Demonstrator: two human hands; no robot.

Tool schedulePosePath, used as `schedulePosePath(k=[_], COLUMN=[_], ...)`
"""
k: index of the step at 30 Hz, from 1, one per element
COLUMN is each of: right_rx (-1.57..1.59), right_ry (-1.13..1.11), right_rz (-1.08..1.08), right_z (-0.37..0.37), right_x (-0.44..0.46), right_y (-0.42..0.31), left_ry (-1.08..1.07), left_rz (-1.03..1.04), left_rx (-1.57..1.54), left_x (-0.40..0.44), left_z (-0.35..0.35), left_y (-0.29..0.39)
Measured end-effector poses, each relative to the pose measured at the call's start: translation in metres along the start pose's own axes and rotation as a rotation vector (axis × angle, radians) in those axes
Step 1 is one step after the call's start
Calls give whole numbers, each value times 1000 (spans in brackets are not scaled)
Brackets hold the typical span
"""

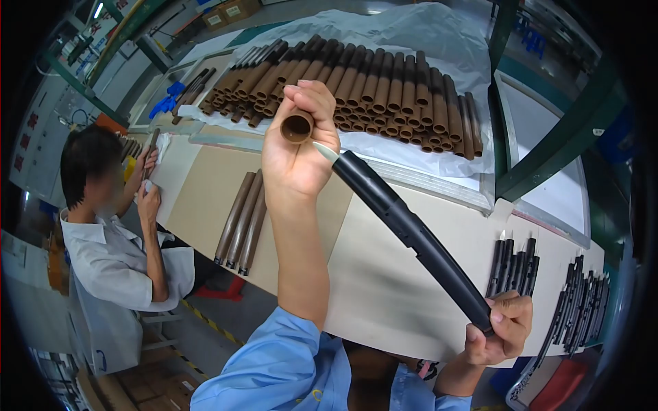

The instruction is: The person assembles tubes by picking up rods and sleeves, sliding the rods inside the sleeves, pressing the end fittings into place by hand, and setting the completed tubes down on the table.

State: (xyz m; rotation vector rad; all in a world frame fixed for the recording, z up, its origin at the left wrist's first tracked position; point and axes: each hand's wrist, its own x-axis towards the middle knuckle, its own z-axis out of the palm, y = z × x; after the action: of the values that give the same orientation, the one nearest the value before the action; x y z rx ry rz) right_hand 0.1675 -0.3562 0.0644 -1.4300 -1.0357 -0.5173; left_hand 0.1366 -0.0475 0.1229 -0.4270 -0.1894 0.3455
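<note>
Left hand (301, 161) and right hand (504, 327), both gripping!
Left palm (293, 170) shows above the blue sleeve (267, 363); right fingers (513, 306) curl off to its right, wrist (471, 370) perhaps bent.

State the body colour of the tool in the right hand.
The tool in the right hand has a black body, best seen in the head view.

The black rod (415, 243) looks like smooth plastic, satin with soft highlights, and its pale tip (325, 151) looks translucent and glossy. The brown tube (297, 123) appears smooth and mostly matt; the three tubes (236, 219) on the table (384, 281) carry a slight sheen. The tabletop looks flat and matt. The sheeting (439, 41) is thin, crinkled, plastic-like. The frame (439, 188) looks like bare metal, the post (562, 144) painted. The sleeve (267, 356) is creased matt cloth.
</note>
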Motion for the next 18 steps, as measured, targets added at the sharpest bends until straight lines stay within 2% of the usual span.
schedulePosePath(k=[6, 12, 15, 18], right_rx=[-75, -118, -143, -169], right_ry=[-24, -50, -59, -61], right_rz=[-3, -28, -36, -29], right_z=[0, -1, -3, -6], right_x=[4, 7, 7, 5], right_y=[-15, -19, -17, -18], left_ry=[-54, -132, -63, -88], left_rz=[66, 295, 379, 413], left_rx=[146, 772, 989, 1079], left_x=[1, 0, 1, 1], left_z=[-1, -3, -2, -4], left_y=[-1, -12, -21, -22])
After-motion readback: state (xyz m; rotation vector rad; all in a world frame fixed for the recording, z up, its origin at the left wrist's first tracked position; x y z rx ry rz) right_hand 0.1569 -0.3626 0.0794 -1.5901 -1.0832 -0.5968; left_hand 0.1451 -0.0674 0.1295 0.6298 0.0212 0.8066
